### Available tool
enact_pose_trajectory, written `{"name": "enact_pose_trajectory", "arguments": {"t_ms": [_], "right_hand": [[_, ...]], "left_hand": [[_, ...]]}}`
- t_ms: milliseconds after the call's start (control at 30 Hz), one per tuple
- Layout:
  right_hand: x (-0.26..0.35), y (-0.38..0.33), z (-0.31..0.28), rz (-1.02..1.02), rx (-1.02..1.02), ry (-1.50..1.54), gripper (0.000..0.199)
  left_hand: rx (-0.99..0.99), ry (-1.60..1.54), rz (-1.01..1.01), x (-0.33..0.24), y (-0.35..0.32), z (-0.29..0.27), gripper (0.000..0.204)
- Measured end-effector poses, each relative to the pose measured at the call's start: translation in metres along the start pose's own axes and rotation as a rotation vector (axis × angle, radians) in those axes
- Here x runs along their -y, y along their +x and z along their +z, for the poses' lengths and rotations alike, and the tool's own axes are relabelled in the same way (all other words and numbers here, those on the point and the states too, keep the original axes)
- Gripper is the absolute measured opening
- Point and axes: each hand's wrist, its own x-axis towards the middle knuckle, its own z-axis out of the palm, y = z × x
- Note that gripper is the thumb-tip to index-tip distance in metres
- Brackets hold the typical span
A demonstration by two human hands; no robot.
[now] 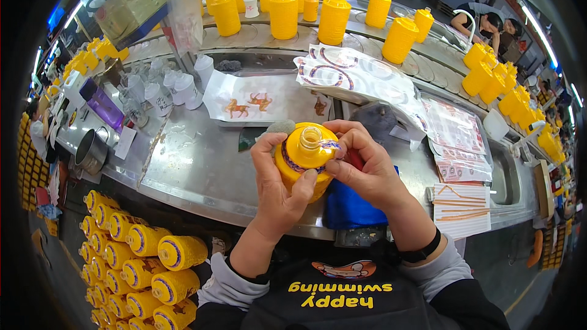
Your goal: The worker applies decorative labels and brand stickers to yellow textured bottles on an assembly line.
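Observation:
A yellow bottle (pixel 299 156) with a clear glass neck is held upright, slightly tilted, over the metal bench. My left hand (pixel 275 186) is wrapped round its left side, thumb on the front of the shoulder. Something grey and rounded (pixel 282 127) shows by my left fingertips; whether I hold it or it lies behind cannot be told. A blue-and-purple patterned strip (pixel 331 145) runs round the bottle's shoulder, its loose-looking end at my right hand (pixel 370 171). My right fingers and thumb close on that end against the bottle. A blue cloth (pixel 354 205) lies under my right hand.
Decal sheets with horse pictures (pixel 260 101) and circular bands (pixel 361 76) lie beyond the bottle. Yellow bottles (pixel 284 18) stand on the conveyor behind. Stacked yellow bottles (pixel 177 253) fill the lower left. White cups (pixel 183 88), a purple bottle (pixel 101 104) and a sink (pixel 506 177) flank the bench.

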Motion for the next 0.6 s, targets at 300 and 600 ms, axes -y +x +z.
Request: {"name": "enact_pose_trajectory", "arguments": {"t_ms": [300, 600], "right_hand": [[-0.004, 0.001, 0.000, -0.043, 0.004, -0.016, 0.020], [-0.006, -0.004, 0.008, -0.063, -0.058, -0.032, 0.021]], "left_hand": [[-0.167, 0.551, 0.312, -0.002, -0.044, 0.009, 0.045], [-0.137, 0.574, 0.347, -0.015, -0.053, 0.010, 0.030]]}}
